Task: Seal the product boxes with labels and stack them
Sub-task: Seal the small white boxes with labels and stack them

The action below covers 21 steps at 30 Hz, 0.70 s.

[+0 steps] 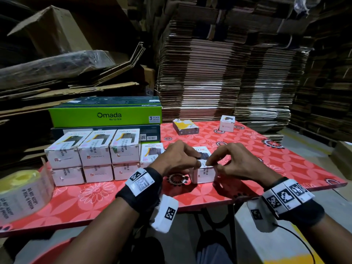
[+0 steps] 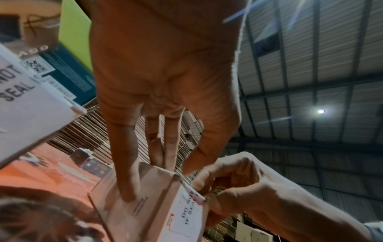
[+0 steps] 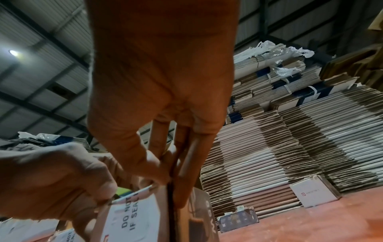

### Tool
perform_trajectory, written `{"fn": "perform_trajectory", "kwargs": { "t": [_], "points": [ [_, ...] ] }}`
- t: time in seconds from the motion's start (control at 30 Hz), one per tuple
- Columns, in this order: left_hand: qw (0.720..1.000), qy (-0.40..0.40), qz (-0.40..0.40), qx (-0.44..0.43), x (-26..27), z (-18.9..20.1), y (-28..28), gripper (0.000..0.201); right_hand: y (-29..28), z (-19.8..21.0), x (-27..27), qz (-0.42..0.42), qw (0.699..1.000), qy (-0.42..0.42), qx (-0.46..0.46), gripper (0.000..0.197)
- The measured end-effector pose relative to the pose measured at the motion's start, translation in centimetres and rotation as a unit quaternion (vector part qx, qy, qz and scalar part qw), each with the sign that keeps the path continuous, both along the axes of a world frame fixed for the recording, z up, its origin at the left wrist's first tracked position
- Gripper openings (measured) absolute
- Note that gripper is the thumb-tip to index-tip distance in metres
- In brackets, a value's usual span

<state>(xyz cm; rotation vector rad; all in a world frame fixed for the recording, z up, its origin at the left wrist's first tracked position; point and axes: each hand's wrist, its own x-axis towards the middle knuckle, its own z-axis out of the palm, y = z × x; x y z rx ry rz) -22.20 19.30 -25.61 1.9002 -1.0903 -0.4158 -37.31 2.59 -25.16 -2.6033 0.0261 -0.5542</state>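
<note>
On the red table (image 1: 266, 149), both hands' fingers (image 1: 192, 159) pinch a seal label (image 1: 204, 164) onto a white box (image 1: 202, 175).

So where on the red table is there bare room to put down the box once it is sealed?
Bare cloth lies right of the right hand, out to the red table edge, and in the middle between the hands and the two loose boxes at the back. The left is crowded: stacked sealed boxes, the label roll.
</note>
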Motion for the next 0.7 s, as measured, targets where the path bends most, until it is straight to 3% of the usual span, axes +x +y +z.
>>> {"fn": "perform_trajectory", "kwargs": {
  "t": [0.07,0.2,0.57,0.7],
  "points": [
    [0.999,0.033,-0.003,-0.027,0.2,-0.3,-0.1,0.026,-0.2,0.2,0.1,-0.004,1.000,0.006,0.015,0.019],
    [0.999,0.008,0.032,-0.042,0.6,-0.7,-0.7,0.038,-0.1,-0.6,1.1,-0.032,0.999,-0.014,-0.007,0.001],
    [0.984,-0.148,0.095,-0.037,-0.2,-0.5,-1.4,0.010,-0.3,-0.7,2.4,-0.078,0.996,0.008,-0.049,0.012],
    [0.988,-0.125,0.085,-0.018,0.3,0.0,-1.5,0.009,-1.3,0.0,1.8,-0.047,0.998,0.045,0.001,0.011]
  ]
}}
